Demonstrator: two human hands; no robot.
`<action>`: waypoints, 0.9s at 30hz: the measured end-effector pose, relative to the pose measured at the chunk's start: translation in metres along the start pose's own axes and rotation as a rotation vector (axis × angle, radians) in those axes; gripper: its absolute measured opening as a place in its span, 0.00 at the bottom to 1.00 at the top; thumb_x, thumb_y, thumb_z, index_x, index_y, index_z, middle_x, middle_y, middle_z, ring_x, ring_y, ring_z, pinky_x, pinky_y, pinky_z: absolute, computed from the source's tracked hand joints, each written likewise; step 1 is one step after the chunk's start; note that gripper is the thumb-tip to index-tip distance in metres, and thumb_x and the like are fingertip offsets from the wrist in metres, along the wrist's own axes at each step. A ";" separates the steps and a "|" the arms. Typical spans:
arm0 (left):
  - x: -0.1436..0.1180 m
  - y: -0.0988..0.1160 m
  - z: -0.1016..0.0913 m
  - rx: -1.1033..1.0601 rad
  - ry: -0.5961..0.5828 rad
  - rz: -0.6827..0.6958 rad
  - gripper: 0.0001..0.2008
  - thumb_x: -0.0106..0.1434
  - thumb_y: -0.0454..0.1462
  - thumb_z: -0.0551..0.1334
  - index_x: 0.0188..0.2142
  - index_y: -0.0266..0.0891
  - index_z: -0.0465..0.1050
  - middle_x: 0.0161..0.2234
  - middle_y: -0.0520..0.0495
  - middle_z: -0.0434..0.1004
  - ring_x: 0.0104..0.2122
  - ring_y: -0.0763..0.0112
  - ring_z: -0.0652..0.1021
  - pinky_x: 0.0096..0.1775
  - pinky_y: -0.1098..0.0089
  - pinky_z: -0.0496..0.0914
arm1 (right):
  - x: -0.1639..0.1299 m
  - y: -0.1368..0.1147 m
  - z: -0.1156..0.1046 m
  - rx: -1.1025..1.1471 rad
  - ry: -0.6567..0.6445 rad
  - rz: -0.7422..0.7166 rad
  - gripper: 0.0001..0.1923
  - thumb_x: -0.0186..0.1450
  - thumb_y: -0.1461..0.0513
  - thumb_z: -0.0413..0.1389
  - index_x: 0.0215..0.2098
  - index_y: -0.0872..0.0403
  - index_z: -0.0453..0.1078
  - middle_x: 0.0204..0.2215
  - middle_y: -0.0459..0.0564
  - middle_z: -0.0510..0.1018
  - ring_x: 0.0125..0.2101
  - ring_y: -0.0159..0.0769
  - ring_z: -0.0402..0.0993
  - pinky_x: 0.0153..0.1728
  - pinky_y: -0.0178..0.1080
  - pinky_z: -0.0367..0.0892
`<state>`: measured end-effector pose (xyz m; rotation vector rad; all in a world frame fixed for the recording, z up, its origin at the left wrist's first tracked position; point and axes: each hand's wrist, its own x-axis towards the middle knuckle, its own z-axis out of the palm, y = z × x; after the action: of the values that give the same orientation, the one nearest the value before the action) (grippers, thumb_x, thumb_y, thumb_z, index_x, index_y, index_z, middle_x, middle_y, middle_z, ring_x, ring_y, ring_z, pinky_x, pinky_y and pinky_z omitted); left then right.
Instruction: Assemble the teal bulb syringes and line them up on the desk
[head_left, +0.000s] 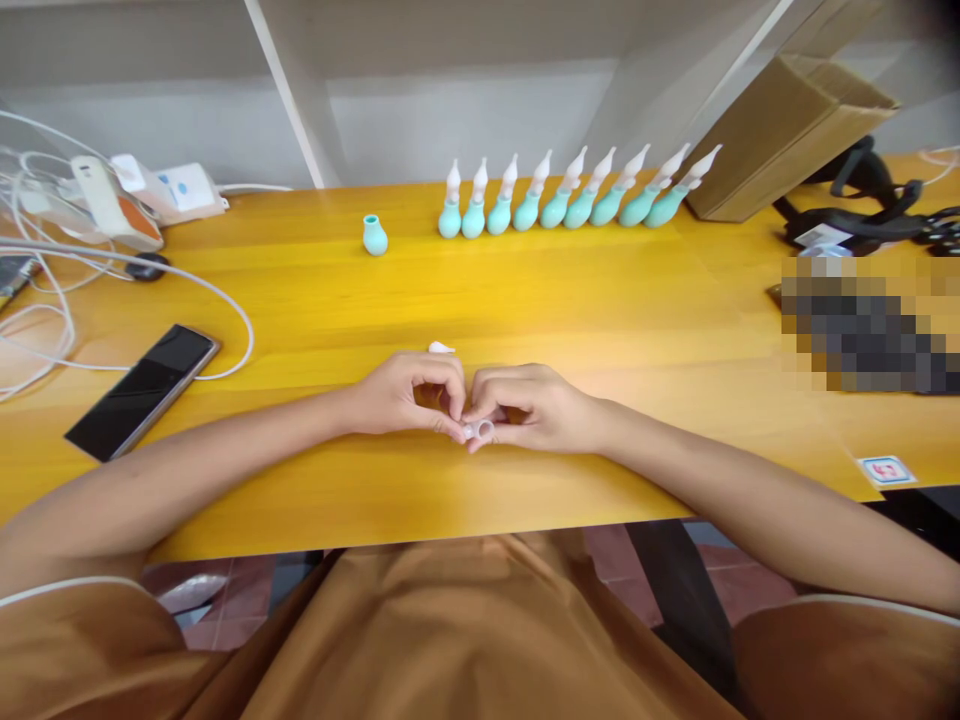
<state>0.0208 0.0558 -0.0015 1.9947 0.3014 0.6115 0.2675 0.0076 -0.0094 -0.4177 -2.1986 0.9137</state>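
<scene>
Both hands meet over the front part of the table, pinching a small clear plastic tube-shaped piece [481, 430] with a round open end. My left hand [420, 395] grips its left end between thumb and forefinger. From the other side, my right hand [536, 405] closes thumb and fingers round it, so part of it is hidden. Just behind the left fingers lies a white pointed tip [441, 347], partly covered by the hand. Farther back stands a single teal rubber bulb [375, 236] with an open neck and no tip.
Several teal nasal aspirators [555, 205] with white tips stand in a row along the back. A phone [142, 395], white cables [225, 300] and a power strip [184, 190] lie left. On the right are a paper bag [780, 140], black straps [847, 220] and a small label [887, 470].
</scene>
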 end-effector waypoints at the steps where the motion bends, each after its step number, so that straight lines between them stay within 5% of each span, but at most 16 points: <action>1: 0.000 -0.001 0.000 -0.001 0.005 0.010 0.16 0.63 0.47 0.79 0.31 0.39 0.80 0.32 0.47 0.82 0.33 0.70 0.79 0.39 0.67 0.72 | -0.001 0.000 0.000 0.010 -0.001 0.006 0.09 0.71 0.59 0.70 0.39 0.54 0.77 0.33 0.46 0.81 0.29 0.27 0.73 0.31 0.32 0.67; 5: -0.002 -0.005 -0.007 0.068 0.143 0.078 0.18 0.66 0.51 0.76 0.34 0.40 0.79 0.33 0.47 0.80 0.34 0.67 0.79 0.40 0.65 0.73 | -0.003 0.007 -0.006 0.084 0.098 0.113 0.11 0.68 0.57 0.73 0.41 0.53 0.79 0.33 0.46 0.81 0.29 0.29 0.75 0.30 0.33 0.68; 9: -0.002 -0.008 -0.016 0.469 0.412 0.029 0.09 0.77 0.41 0.61 0.41 0.41 0.77 0.39 0.45 0.79 0.39 0.63 0.76 0.47 0.61 0.72 | -0.002 0.022 -0.019 0.227 0.351 0.315 0.18 0.63 0.52 0.77 0.38 0.53 0.77 0.33 0.47 0.83 0.30 0.30 0.74 0.31 0.35 0.71; 14: 0.000 -0.019 -0.022 0.802 0.226 -0.085 0.18 0.71 0.42 0.68 0.57 0.40 0.76 0.53 0.39 0.78 0.51 0.54 0.74 0.58 0.52 0.70 | 0.003 0.040 -0.029 0.409 0.386 0.537 0.26 0.57 0.47 0.78 0.39 0.54 0.75 0.34 0.48 0.83 0.27 0.29 0.73 0.23 0.31 0.66; 17: -0.001 -0.025 -0.022 0.808 0.124 -0.088 0.13 0.74 0.44 0.66 0.52 0.41 0.80 0.50 0.39 0.78 0.50 0.54 0.73 0.57 0.52 0.69 | 0.004 0.043 -0.029 0.446 0.367 0.579 0.26 0.56 0.49 0.79 0.39 0.54 0.75 0.35 0.48 0.84 0.30 0.30 0.76 0.24 0.31 0.67; 22: -0.001 -0.024 -0.023 0.705 0.147 -0.078 0.08 0.76 0.40 0.63 0.42 0.40 0.79 0.43 0.44 0.79 0.45 0.60 0.75 0.54 0.58 0.70 | 0.004 0.041 -0.027 0.477 0.333 0.593 0.27 0.55 0.51 0.80 0.39 0.54 0.74 0.36 0.49 0.85 0.32 0.31 0.78 0.25 0.31 0.67; 27: -0.003 -0.019 -0.021 0.573 0.266 -0.097 0.13 0.74 0.40 0.67 0.55 0.40 0.77 0.44 0.46 0.77 0.40 0.66 0.78 0.46 0.64 0.74 | 0.003 0.040 -0.025 0.426 0.288 0.572 0.28 0.55 0.48 0.79 0.40 0.54 0.73 0.35 0.49 0.84 0.31 0.32 0.77 0.30 0.35 0.70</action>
<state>0.0080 0.0800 -0.0108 2.4206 0.8048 0.7926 0.2845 0.0498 -0.0242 -0.9260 -1.5817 1.4801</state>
